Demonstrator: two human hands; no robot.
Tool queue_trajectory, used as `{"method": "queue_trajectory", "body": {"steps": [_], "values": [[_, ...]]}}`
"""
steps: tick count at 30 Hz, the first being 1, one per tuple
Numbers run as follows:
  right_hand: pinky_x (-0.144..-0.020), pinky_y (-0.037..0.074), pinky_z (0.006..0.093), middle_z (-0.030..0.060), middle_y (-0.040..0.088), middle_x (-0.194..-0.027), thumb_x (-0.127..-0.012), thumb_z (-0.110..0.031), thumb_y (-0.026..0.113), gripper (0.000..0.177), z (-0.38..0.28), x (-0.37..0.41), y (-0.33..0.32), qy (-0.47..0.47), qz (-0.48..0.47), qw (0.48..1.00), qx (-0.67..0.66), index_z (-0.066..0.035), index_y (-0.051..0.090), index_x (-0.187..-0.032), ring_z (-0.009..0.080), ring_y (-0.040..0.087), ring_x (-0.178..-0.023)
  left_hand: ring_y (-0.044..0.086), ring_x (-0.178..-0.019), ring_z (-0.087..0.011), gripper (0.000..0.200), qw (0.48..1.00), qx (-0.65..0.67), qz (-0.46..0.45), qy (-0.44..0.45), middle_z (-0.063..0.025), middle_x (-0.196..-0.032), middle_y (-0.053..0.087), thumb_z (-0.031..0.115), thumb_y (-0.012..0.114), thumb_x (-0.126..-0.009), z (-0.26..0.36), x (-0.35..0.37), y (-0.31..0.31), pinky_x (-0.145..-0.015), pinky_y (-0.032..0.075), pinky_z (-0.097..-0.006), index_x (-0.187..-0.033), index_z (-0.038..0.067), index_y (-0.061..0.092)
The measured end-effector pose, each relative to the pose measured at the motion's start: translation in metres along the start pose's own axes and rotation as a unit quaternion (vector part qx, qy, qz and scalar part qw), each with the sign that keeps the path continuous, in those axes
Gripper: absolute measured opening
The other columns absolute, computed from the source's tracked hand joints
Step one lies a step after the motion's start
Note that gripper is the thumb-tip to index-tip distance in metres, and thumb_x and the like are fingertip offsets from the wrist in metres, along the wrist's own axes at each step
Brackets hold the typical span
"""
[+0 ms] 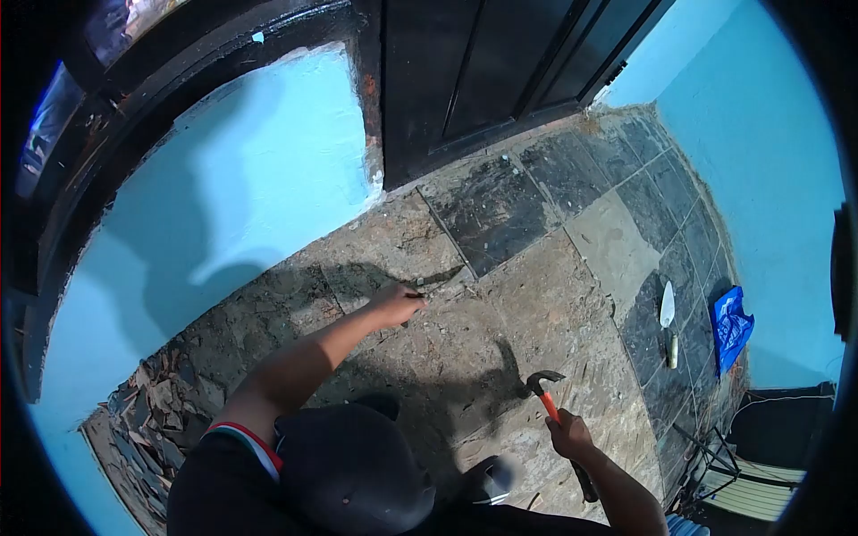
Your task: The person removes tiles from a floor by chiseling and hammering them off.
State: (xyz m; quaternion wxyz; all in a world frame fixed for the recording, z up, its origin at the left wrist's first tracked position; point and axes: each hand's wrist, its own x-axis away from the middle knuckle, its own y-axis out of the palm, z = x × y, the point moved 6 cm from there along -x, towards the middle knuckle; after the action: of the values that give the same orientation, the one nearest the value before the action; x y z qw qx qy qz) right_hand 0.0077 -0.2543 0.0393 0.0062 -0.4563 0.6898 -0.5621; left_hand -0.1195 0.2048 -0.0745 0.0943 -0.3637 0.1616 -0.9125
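My left hand (396,305) is closed around a chisel (444,282), a slim metal tool held low over the floor. Its tip points at the near corner of a dark floor tile (487,210). In my right hand (570,436) is a claw hammer (549,406) with an orange and black handle, gripped partway along. The hammer head is raised off to the right, apart from the chisel. Around both hands lies rough, bare mortar (536,295) with scattered crumbs.
Broken tile pieces (165,402) are heaped at the left by the blue wall (259,161). A dark door (492,71) stands ahead. On the right lie a trowel (668,308) and a blue plastic bag (733,326). A dark cap (349,469) fills the lower middle.
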Motion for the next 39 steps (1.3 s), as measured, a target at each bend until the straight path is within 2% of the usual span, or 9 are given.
{"method": "queue_trajectory", "body": {"steps": [4,7,10,13,17,20,23,30,39], "values": [[-0.065,0.047,0.0599,0.0292,0.064,-0.079,-0.099,-0.029,0.061,0.03,-0.001,0.0,0.001,0.027,-0.002,1.0,0.003,0.0,0.056,-0.094,0.0533,0.064,-0.078,0.065,-0.07,-0.0223,0.042,0.998,-0.008,-0.014,-0.06,-0.0071,-0.074,0.067,0.046,0.064,-0.096,0.006,0.006,-0.005,-0.072,0.051,-0.0405,-0.086,0.006,0.071],[-0.064,0.047,0.0603,0.0294,0.064,-0.078,-0.099,-0.028,0.061,0.028,0.0,-0.001,0.001,0.014,-0.002,1.0,0.001,-0.001,0.055,-0.093,0.0535,0.064,-0.078,0.062,-0.072,-0.0227,0.05,0.991,0.002,-0.036,-0.132,-0.0087,-0.078,0.065,0.043,0.07,-0.093,0.006,0.001,-0.006,-0.074,0.05,-0.0432,-0.125,0.004,0.072],[-0.065,0.048,0.0599,0.0293,0.065,-0.08,-0.098,-0.029,0.062,0.029,0.001,-0.005,-0.001,0.028,-0.013,1.0,-0.004,-0.001,0.057,-0.093,0.0534,0.064,-0.08,0.062,-0.071,-0.0223,0.048,0.994,0.009,0.011,-0.105,-0.0102,-0.079,0.066,0.041,0.07,-0.094,0.0,-0.013,-0.011,-0.073,0.05,-0.0442,-0.114,-0.003,0.072],[-0.065,0.048,0.0595,0.0288,0.065,-0.079,-0.098,-0.03,0.063,0.03,-0.005,-0.006,-0.007,0.036,-0.016,0.999,0.001,-0.001,0.058,-0.093,0.0532,0.064,-0.079,0.061,-0.064,-0.0212,0.048,0.999,0.022,0.024,-0.001,-0.0094,-0.067,0.065,0.045,0.067,-0.093,-0.007,-0.026,-0.024,-0.063,0.047,-0.0429,-0.075,0.0,0.067],[-0.063,0.05,0.0579,0.0265,0.065,-0.076,-0.098,-0.032,0.063,0.031,-0.012,-0.008,-0.014,0.025,-0.019,0.999,0.012,-0.002,0.059,-0.092,0.0506,0.066,-0.076,0.064,-0.075,-0.0208,0.039,0.989,0.094,-0.088,-0.07,-0.0084,-0.08,0.07,0.038,0.065,-0.098,-0.014,-0.033,-0.017,-0.078,0.048,-0.0396,-0.084,0.002,0.072],[-0.061,0.052,0.0542,0.0235,0.066,-0.073,-0.099,-0.032,0.062,0.028,-0.034,-0.011,-0.022,-0.032,-0.008,0.996,0.078,-0.004,0.06,-0.093,0.0459,0.067,-0.072,0.064,-0.077,-0.0204,0.035,0.978,0.12,-0.157,-0.065,-0.008,-0.087,0.072,0.035,0.064,-0.1,-0.007,-0.032,-0.022,-0.082,0.048,-0.0387,-0.088,0.003,0.073],[-0.059,0.054,0.0507,0.0208,0.065,-0.07,-0.1,-0.031,0.06,0.025,-0.096,-0.021,-0.048,-0.096,-0.016,0.991,0.097,-0.006,0.06,-0.095,0.0421,0.068,-0.069,0.069,-0.077,-0.0193,0.03,0.958,0.19,-0.21,-0.056,-0.0095,-0.086,0.072,0.031,0.067,-0.1,-0.002,-0.037,-0.022,-0.067,0.052,-0.038,-0.094,0.002,0.071],[-0.059,0.057,0.0449,0.0175,0.069,-0.094,-0.098,-0.02,0.054,0.051,-0.229,-0.043,-0.051,-0.306,-0.079,0.913,0.257,-0.008,0.049,-0.147,0.0328,0.072,-0.07,0.072,-0.075,-0.0191,0.031,0.928,0.265,-0.25,-0.083,-0.012,-0.088,0.074,0.032,0.073,-0.096,0.006,-0.037,-0.032,-0.067,0.058,-0.0344,-0.098,0.001,0.071],[-0.048,0.055,0.0349,0.0122,0.061,-0.084,-0.097,-0.016,0.051,0.062,-0.343,-0.054,-0.043,-0.487,0.034,0.836,0.25,-0.015,0.04,-0.158,0.0237,0.067,-0.059,0.068,-0.076,-0.0161,0.036,0.81,0.516,-0.268,-0.071,-0.0129,-0.096,0.071,0.029,0.074,-0.095,-0.015,-0.053,-0.013,-0.067,0.057,-0.0285,-0.11,-0.002,0.066]]}}
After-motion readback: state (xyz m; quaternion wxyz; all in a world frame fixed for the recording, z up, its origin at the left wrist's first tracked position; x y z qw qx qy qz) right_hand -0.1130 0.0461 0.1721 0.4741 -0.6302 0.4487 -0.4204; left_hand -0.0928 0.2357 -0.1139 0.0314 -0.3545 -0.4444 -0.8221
